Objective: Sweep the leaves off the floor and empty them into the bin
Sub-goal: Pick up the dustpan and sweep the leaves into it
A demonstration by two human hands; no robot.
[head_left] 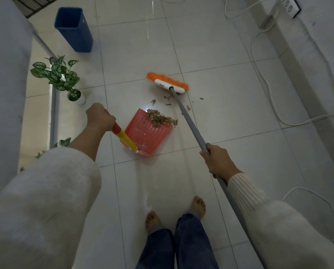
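Two hands were busy: your left hand (99, 117) had its grip clenched round the red-and-yellow handle (123, 135) of the red dustpan (148, 133), and your right hand (218, 162) had its grip wrapped round the grey pole (187, 117) of the broom. The dustpan lay flat on the tiled floor (230, 105), its open lip pointing away from you. A heap of dry leaves (159, 118) sat on that lip, spilling slightly over its right corner. A few loose leaves (169, 100) lay on the tiles between the pan and the orange broom head (167, 82), which rested just beyond them. The blue bin (75, 30) stood well apart, at the far left, beyond a potted plant (61, 76). Your bare feet (198, 206) were planted near the pan's back edge.
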